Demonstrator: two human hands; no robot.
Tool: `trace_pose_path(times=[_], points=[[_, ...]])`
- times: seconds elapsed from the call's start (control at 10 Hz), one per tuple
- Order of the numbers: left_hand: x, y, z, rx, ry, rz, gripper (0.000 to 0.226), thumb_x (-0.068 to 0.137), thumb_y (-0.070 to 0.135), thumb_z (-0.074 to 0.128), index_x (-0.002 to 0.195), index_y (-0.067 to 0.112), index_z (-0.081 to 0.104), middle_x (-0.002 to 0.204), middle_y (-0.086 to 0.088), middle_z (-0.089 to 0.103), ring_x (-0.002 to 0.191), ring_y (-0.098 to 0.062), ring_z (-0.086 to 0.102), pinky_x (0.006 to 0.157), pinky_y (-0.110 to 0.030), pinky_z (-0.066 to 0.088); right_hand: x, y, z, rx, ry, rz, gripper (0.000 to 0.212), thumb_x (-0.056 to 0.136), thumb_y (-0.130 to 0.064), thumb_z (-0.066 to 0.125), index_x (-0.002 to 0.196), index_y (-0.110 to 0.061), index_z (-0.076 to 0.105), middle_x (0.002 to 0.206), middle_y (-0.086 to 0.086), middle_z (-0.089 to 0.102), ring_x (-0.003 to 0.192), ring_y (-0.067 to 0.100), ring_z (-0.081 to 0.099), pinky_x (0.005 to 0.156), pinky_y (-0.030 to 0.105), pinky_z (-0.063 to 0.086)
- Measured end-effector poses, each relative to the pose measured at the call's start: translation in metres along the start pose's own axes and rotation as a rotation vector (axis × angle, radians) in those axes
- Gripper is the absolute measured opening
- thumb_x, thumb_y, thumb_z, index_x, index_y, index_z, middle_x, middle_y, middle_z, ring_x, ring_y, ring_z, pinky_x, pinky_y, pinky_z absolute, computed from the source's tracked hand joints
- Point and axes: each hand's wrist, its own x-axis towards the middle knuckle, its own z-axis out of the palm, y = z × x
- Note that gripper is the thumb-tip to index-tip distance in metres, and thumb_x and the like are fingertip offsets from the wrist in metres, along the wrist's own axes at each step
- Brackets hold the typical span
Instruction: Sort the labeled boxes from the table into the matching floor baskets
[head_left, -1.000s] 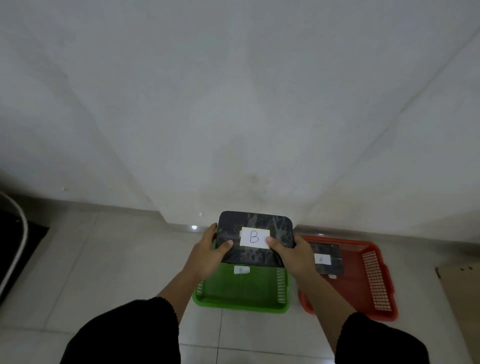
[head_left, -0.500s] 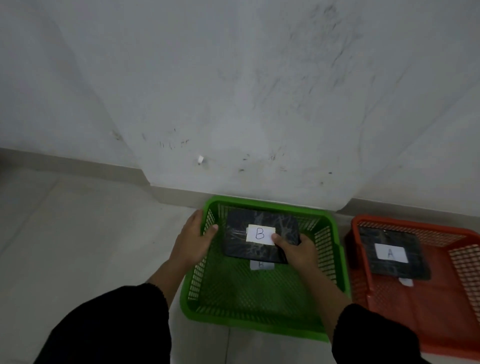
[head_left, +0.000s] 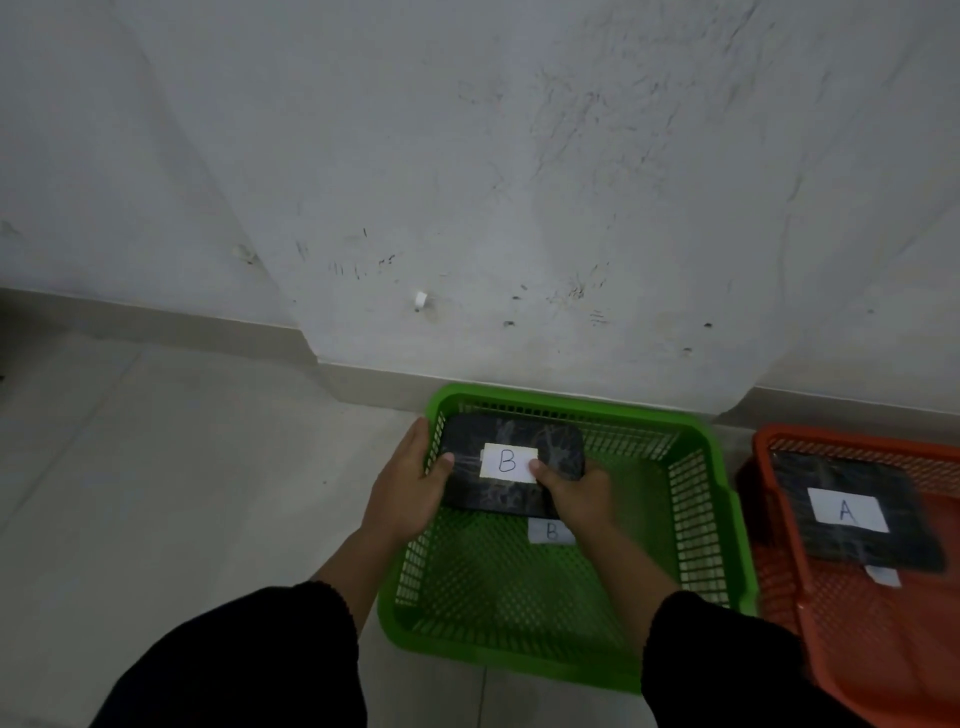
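Observation:
A dark box with a white "B" label (head_left: 511, 462) is inside the far left part of the green basket (head_left: 701, 519). My left hand (head_left: 410, 488) grips its left edge, over the basket's left rim. My right hand (head_left: 576, 493) grips its near right corner, thumb on the label. A white "B" tag (head_left: 550, 532) lies on the green basket's floor just below the box. To the right, the red basket (head_left: 769, 441) holds a dark box labeled "A" (head_left: 852, 519).
Both baskets stand on a pale tiled floor (head_left: 182, 493) against a scuffed white wall (head_left: 467, 208) with a skirting board. Open floor lies to the left of the green basket. My black sleeves fill the bottom of the view.
The box in both hands has gone down from above the green basket into it. The view has come closer to the baskets.

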Motion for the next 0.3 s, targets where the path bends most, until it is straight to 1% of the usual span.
trace_pose_path(times=[0.2, 0.3], points=[[0.002, 0.000, 0.000, -0.008, -0.003, 0.010, 0.061, 0.094, 0.034, 0.046, 0.148, 0.022, 0.021, 0.157, 0.001, 0.025, 0.143, -0.016, 0.026, 0.119, -0.037, 0.021, -0.003, -0.004, -0.005, -0.016, -0.033, -0.025, 0.054, 0.074, -0.027, 0.077, 0.117, 0.001, 0.058, 0.119, 0.022, 0.064, 0.104, 0.035, 0.063, 0.093, 0.050, 0.051], [0.003, 0.006, -0.004, 0.037, 0.003, -0.009, 0.062, 0.093, 0.035, 0.048, 0.148, 0.020, 0.023, 0.156, -0.002, 0.028, 0.142, -0.020, 0.027, 0.118, -0.042, 0.023, -0.012, -0.013, -0.014, -0.065, -0.018, -0.025, 0.066, 0.077, -0.033, 0.073, 0.127, 0.003, 0.050, 0.129, 0.024, 0.058, 0.114, 0.036, 0.058, 0.097, 0.047, 0.048]])
